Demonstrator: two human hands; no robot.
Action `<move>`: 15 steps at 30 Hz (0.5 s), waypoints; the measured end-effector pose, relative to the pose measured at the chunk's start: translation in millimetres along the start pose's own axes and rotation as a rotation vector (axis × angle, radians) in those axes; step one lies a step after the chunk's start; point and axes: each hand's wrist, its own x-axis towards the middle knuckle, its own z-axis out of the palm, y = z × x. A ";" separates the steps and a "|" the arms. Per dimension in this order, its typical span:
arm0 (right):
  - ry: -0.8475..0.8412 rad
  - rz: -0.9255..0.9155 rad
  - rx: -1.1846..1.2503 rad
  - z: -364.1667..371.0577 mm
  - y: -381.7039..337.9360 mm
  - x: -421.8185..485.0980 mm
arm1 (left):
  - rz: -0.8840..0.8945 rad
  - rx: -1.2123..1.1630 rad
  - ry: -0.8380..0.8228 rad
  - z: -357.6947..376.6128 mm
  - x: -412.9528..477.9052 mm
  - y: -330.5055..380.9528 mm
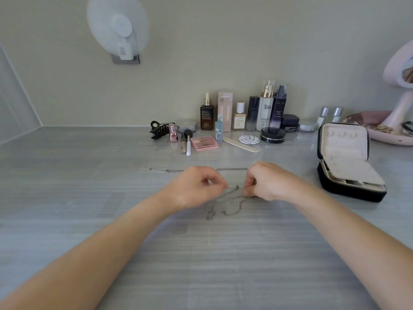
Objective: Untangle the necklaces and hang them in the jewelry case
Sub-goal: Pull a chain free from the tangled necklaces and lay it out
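A tangle of silver necklace chains lies on the grey table in front of me. My left hand pinches a strand at the tangle's upper left. My right hand pinches the chain at its upper right, fingers curled over it. A separate silver chain lies stretched straight across the table just beyond both hands, partly hidden by them. The jewelry case, black outside and beige inside, stands open at the right, its lid upright with small hooks and nothing hanging on them.
Cosmetics line the back of the table: bottles, a pink eyeshadow palette, a black hair claw, brushes and jars. A pink mirror stand with tray is at the far right. A white fan is on the wall.
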 end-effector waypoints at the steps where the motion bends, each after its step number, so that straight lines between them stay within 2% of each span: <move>1: -0.010 -0.006 0.006 -0.1 0.1 0.2 | 0.034 0.075 -0.029 2.5 0.3 -1.9; 4: -0.033 -0.025 0.025 -1.0 2.1 0.0 | 0.073 0.304 -0.092 7.7 1.2 -7.5; 6: -0.026 -0.054 0.092 -1.6 5.1 0.5 | 0.067 0.288 -0.059 7.7 2.2 -8.4; 8: 0.022 -0.095 0.248 -2.8 5.1 0.2 | 0.051 0.216 0.000 7.1 3.1 -8.3; 12: 0.138 -0.234 0.717 -8.6 -5.2 -5.0 | 0.025 -0.025 0.045 8.7 3.2 -2.8; 15: 0.204 -0.291 0.917 -14.8 -12.6 -11.8 | 0.035 -0.231 0.060 11.0 0.9 7.8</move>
